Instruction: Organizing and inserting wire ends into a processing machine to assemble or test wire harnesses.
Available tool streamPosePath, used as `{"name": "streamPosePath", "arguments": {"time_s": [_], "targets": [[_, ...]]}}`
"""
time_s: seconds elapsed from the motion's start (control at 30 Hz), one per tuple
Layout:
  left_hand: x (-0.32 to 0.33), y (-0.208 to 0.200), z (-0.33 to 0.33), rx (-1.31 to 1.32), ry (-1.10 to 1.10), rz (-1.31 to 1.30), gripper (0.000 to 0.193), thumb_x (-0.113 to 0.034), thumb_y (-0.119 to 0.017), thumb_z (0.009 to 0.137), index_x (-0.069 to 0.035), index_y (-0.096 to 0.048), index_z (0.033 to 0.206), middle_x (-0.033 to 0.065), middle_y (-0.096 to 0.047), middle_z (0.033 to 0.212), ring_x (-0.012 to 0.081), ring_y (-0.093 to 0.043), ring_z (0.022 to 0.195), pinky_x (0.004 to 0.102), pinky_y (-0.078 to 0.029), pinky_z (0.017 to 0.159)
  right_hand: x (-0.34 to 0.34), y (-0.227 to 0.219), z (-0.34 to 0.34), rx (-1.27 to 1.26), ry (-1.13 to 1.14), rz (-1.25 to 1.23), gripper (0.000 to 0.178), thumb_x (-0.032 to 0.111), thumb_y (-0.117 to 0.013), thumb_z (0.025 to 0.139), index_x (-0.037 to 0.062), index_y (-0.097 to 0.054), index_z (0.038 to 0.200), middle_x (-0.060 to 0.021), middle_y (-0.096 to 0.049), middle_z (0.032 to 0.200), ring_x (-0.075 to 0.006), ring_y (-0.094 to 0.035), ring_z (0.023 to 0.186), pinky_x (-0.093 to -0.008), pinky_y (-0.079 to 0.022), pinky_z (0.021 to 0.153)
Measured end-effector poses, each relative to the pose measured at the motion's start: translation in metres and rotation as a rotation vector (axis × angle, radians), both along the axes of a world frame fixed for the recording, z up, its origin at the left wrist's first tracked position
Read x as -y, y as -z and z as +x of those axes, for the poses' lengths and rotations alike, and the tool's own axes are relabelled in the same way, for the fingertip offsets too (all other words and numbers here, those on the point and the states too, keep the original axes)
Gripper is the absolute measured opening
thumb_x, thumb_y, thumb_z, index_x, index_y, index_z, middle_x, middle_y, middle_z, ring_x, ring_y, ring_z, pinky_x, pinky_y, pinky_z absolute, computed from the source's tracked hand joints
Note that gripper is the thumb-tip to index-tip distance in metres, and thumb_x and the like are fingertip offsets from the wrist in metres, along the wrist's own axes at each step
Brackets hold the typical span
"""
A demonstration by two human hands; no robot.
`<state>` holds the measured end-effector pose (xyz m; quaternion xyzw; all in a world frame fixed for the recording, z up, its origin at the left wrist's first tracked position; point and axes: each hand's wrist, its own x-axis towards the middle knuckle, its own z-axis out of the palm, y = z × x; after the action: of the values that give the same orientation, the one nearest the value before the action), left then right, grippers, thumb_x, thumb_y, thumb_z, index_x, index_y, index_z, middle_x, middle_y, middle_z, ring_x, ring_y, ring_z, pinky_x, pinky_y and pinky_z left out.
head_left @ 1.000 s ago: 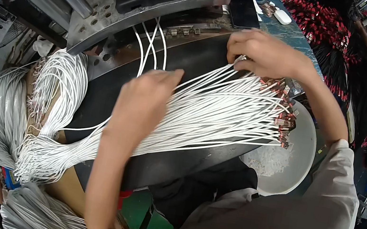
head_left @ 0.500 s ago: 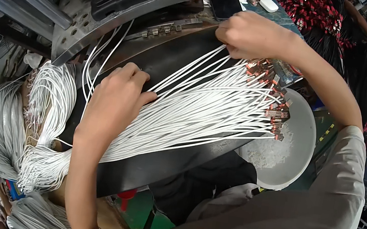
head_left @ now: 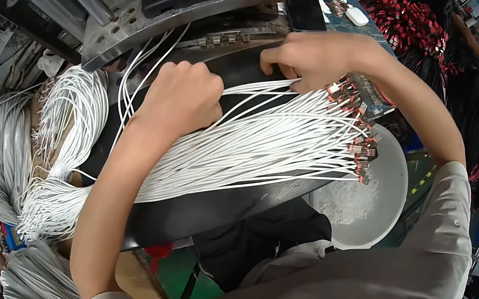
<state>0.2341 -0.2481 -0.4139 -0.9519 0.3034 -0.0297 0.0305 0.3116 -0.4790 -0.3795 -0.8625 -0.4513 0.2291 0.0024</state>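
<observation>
Seemingly partway along, with most cables (head_left: 253, 142) sheafed across the black board (head_left: 177, 224) under a left hand (head_left: 188, 97) apparently clenched on some and a right hand (head_left: 309, 63) curled near their connectors (head_left: 362, 151), impossible to tell whether gripping, and with loose strands (head_left: 124, 84) left out by the press (head_left: 118, 46).

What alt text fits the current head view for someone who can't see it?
A person's left hand and right hand are at white cables spread over a black surface; a pale bowl sits right, a metal machine upper left.
</observation>
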Motion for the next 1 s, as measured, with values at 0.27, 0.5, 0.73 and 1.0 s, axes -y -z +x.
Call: {"name": "streamPosePath", "arguments": {"time_s": [0.27, 0.5, 0.73, 1.0], "targets": [[-0.022, 0.001, -0.029, -0.232, -0.423, -0.982, 0.021, -0.018, -0.060, 0.094, 0.002, -0.067, 0.099, 0.0021, -0.056, 0.060, 0.0136, -0.050, 0.050, 0.0289, -0.039, 0.048, 0.008, 0.020, 0.008, -0.452, 0.139, 0.399, 0.025, 0.023, -0.068, 0.093, -0.0017, -0.063, 0.098, -0.0042, -0.063, 0.074, -0.0142, -0.064, 0.074, -0.0319, -0.047, 0.063], [-0.037, -0.034, -0.024, -1.023, -0.334, -1.386, 0.024, -0.021, -0.060, 0.100, 0.001, -0.067, 0.107, -0.0075, -0.046, 0.064, 0.0002, -0.037, 0.053, 0.0183, -0.028, 0.046, 0.061, -0.023, 0.007, -0.433, 0.215, 0.285, 0.028, 0.026, -0.064, 0.098, -0.0023, -0.065, 0.097, -0.0013, -0.062, 0.074, -0.0052, -0.059, 0.071, -0.0231, -0.045, 0.061], [0.036, -0.035, -0.006, -1.273, -0.177, -1.267, 0.023, -0.022, -0.061, 0.100, 0.000, -0.068, 0.105, -0.0061, -0.055, 0.069, 0.0007, -0.043, 0.057, 0.0168, -0.032, 0.049, 0.089, -0.028, -0.009, -0.554, 0.381, 0.483, 0.020, 0.017, -0.068, 0.095, -0.0028, -0.068, 0.097, -0.0020, -0.066, 0.077, -0.0068, -0.060, 0.069, -0.0214, -0.046, 0.058], [0.093, -0.001, -0.007, -1.368, -0.139, -1.397, 0.022, -0.020, -0.059, 0.101, 0.002, -0.066, 0.101, -0.0013, -0.060, 0.079, 0.0018, -0.045, 0.063, 0.0173, -0.036, 0.053, 0.109, -0.030, -0.010, -0.772, 0.626, 0.654, 0.019, 0.013, -0.072, 0.089, -0.0020, -0.069, 0.099, -0.0036, -0.068, 0.082, -0.0071, -0.059, 0.067, -0.0221, -0.047, 0.059]]}}
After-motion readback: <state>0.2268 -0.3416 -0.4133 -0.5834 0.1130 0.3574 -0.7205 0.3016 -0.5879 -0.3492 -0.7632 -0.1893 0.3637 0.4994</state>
